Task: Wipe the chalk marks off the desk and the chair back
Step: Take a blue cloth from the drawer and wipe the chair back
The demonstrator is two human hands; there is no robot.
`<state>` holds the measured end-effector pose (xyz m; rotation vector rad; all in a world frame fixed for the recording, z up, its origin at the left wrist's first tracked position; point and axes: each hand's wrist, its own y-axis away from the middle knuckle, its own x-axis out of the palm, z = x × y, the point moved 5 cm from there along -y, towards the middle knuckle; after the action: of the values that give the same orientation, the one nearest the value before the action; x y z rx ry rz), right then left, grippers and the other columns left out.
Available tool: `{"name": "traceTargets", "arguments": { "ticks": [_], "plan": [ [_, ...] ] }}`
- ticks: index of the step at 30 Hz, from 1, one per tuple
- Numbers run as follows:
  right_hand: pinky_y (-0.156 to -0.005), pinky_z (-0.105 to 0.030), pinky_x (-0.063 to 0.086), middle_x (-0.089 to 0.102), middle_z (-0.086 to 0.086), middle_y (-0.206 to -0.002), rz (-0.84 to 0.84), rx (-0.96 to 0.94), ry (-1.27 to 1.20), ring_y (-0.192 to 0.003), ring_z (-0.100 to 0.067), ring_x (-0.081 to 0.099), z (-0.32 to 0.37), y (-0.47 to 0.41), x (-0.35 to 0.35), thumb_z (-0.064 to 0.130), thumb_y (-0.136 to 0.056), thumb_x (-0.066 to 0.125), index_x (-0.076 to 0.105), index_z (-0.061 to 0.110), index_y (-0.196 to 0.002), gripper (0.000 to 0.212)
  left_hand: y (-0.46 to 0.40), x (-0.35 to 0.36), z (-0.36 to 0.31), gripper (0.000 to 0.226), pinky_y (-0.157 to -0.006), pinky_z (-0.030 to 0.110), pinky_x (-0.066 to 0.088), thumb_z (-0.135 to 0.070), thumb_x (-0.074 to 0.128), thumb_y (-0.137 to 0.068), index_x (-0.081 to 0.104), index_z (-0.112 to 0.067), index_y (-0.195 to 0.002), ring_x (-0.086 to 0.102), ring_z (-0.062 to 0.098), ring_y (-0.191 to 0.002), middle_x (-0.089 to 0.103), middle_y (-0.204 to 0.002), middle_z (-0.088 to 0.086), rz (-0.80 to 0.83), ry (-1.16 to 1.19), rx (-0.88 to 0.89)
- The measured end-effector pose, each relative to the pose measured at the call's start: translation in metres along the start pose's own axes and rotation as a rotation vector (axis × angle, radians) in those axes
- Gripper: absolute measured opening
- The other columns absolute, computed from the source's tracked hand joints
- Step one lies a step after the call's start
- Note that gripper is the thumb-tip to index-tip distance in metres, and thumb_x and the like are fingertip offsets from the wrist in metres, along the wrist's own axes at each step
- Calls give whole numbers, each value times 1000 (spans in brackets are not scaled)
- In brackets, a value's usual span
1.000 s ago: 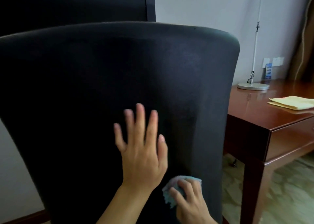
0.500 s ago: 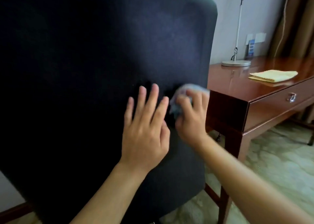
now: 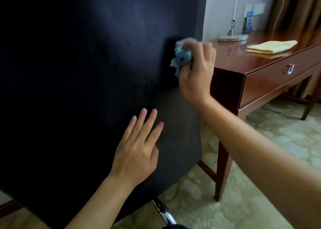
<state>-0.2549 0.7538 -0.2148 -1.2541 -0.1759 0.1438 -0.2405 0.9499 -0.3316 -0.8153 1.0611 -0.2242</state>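
Note:
The dark fabric chair back (image 3: 78, 72) fills the left and middle of the head view. My right hand (image 3: 197, 74) grips a crumpled blue cloth (image 3: 181, 55) and holds it against the chair back near its right edge. My left hand (image 3: 137, 150) lies flat with straight fingers on the lower part of the chair back. A faint pale smudge shows on the fabric to the left of the cloth. The reddish wooden desk (image 3: 260, 63) stands to the right of the chair.
On the desk lie a folded yellow cloth (image 3: 272, 46) and a round lamp base (image 3: 232, 37) with a thin pole. The desk drawer has a metal pull (image 3: 289, 69). A chrome chair leg (image 3: 165, 213) shows below. Brown curtains hang at the right, patterned carpet below.
My right hand has carried the blue cloth up and to the right along the chair back. My left hand has slid lower on the fabric. The view has moved closer and rightward.

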Motion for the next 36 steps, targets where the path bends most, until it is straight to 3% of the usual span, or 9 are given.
{"name": "traceTargets", "arguments": {
  "ticks": [4, 7, 11, 15, 21, 25, 30, 33, 36],
  "plan": [
    [-88, -17, 34, 55, -10, -106, -91, 79, 36, -97, -23, 45, -24, 22, 8, 0, -66, 41, 63, 8, -104, 45, 9, 4, 7, 57, -125, 43, 18, -8, 58, -83, 55, -6, -141, 24, 30, -152, 34, -160, 15, 40, -6, 13],
    [-87, -34, 39, 51, -13, -105, -5, 450, 60, -100, -30, 49, -62, 145, 5, 3, -69, 44, 61, 7, -107, 42, 11, 10, 8, 56, -126, 42, 16, -7, 58, -84, 56, -6, -140, 24, 31, -152, 35, -159, 15, 75, 8, 33],
    [-90, -34, 38, 39, 1, -108, 293, 1038, 195, -108, -32, 49, -83, 325, -16, -6, -80, 47, 55, 17, -113, 41, 8, 14, 4, 53, -126, 43, 15, -10, 59, -85, 58, -7, -138, 22, 32, -152, 34, -159, 16, 124, 10, 74],
    [-83, -34, 36, 45, -3, -110, 267, 1300, 226, -104, -31, 53, -99, 320, -15, 1, -88, 43, 50, 24, -108, 32, 10, 6, -3, 46, -126, 43, 17, -8, 61, -87, 62, -9, -133, 21, 30, -153, 34, -160, 15, 172, 118, 29],
    [-88, -32, 40, 55, -3, -112, 74, 1055, 83, -92, -15, 52, -89, 187, 10, 11, -90, 48, 58, 20, -114, 28, 53, -19, 17, 32, -121, 43, 29, -5, 59, -86, 71, -6, -115, 41, 28, -144, 55, -144, 14, 130, 116, 21],
    [-81, -24, 41, 48, 1, -102, -32, 930, 44, -87, -4, 46, -9, 214, 16, 8, -91, 54, 59, 15, -108, 19, 74, -26, 25, 27, -117, 42, 35, 0, 62, -80, 76, -5, -102, 52, 28, -135, 63, -133, 14, 89, 82, 24],
    [-78, -28, 48, 55, -9, -107, 450, 246, -186, -90, -21, 53, 130, 321, 12, 5, -91, 55, 57, 12, -112, 22, 81, -22, 35, 27, -120, 39, 29, 0, 55, -83, 76, -4, -98, 51, 27, -134, 65, -131, 14, 39, 32, 44],
    [-76, -35, 51, 51, -9, -113, 442, 88, -206, -91, -26, 55, 96, 306, 9, 9, -95, 47, 54, 12, -116, 22, 87, -25, 43, 29, -121, 38, 26, 3, 53, -84, 75, -2, -102, 48, 26, -135, 64, -132, 14, 2, 0, 57],
    [-85, -31, 44, 53, -20, -110, 195, 287, 21, -100, -24, 51, -1, 255, 8, 11, -92, 47, 48, 15, -125, 33, 90, -27, 49, 28, -121, 37, 26, 3, 57, -80, 76, -2, -100, 48, 26, -134, 65, -130, 14, 6, -15, 74]
  ]
}}
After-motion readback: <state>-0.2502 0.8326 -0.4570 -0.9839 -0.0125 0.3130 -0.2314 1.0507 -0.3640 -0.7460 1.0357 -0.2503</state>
